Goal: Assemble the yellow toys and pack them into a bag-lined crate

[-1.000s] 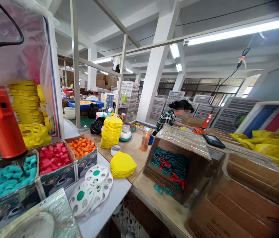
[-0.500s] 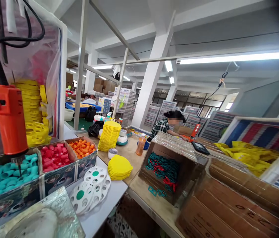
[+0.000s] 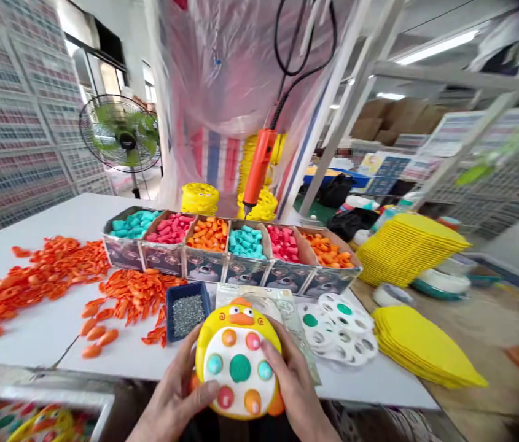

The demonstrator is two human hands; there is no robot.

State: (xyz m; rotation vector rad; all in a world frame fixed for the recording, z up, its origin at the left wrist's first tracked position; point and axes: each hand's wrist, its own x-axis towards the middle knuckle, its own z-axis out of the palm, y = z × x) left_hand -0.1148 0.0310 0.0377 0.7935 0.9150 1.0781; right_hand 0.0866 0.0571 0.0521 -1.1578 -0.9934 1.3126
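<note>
Between my two hands is a yellow duck-shaped toy point(image 3: 240, 368) with a white face plate, a green disc at its middle and coloured round knobs about it. My left hand point(image 3: 179, 387) is closed on its left side, thumb over the lower front edge. On the right side my right hand point(image 3: 298, 380) grips it, thumb at the upper knob. The toy is held up in front of the table edge. Behind it lie a flat packaged board point(image 3: 259, 294), partly hidden, and a blue tray point(image 3: 170, 319) of small metal screws.
Boxes of coloured caps point(image 3: 204, 267) stand in a row. An orange electric screwdriver point(image 3: 260, 166) hangs above. Orange parts point(image 3: 51, 273) lie left; white perforated plates point(image 3: 355, 344) and stacked yellow pieces point(image 3: 420, 344) lie right. A crate point(image 3: 102, 408) of finished-looking toys sits lower left.
The view has swung left, from the cartons and a co-worker on the right to the table with the row of boxes. Both hands and the duck toy have come into view.
</note>
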